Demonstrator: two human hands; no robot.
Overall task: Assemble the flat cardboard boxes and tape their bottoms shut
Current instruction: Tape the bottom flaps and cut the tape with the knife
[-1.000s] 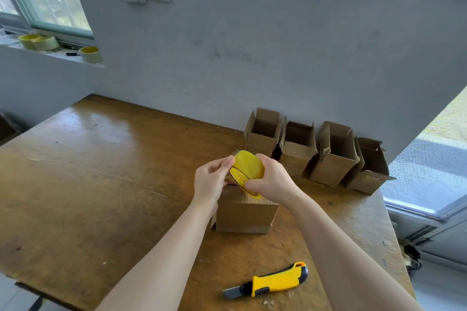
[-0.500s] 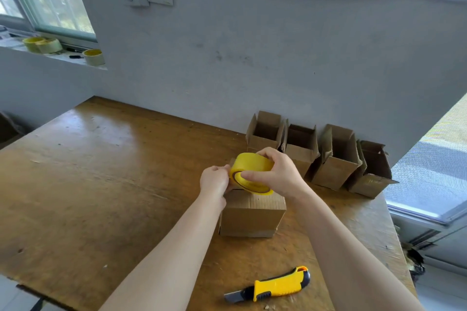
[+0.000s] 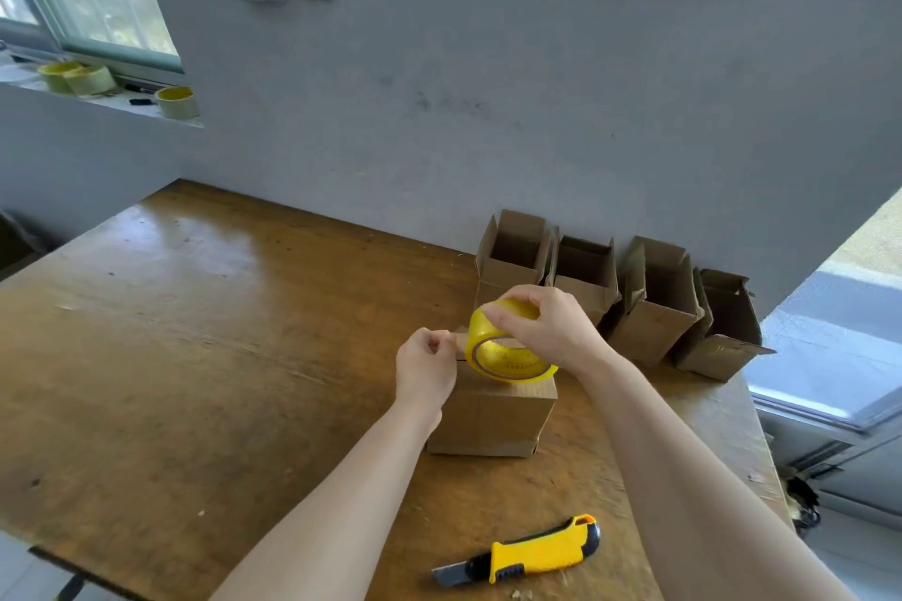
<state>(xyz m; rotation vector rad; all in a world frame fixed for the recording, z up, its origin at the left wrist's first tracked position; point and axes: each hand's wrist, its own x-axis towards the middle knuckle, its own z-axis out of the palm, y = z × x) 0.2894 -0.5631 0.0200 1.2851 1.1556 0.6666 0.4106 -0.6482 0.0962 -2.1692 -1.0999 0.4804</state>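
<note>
A small cardboard box (image 3: pixel 493 415) stands upside down on the wooden table (image 3: pixel 195 332), its closed bottom facing up. My right hand (image 3: pixel 546 327) grips a yellow tape roll (image 3: pixel 502 351) from above and holds it on the box's top. My left hand (image 3: pixel 424 366) is at the box's left top edge, its fingers curled and pinching the tape's free end beside the roll. Four assembled boxes (image 3: pixel 615 288) with open tops stand in a row against the wall behind.
A yellow and black utility knife (image 3: pixel 527 556) lies near the table's front edge, blade pointing left. Spare tape rolls (image 3: pixel 175 102) sit on the window sill at the far left. The table's right edge runs just past the row of boxes.
My right hand has turned the roll from tilted to lying over the box top. My left hand has gone from open fingers against the roll to a pinch at the box's left edge.
</note>
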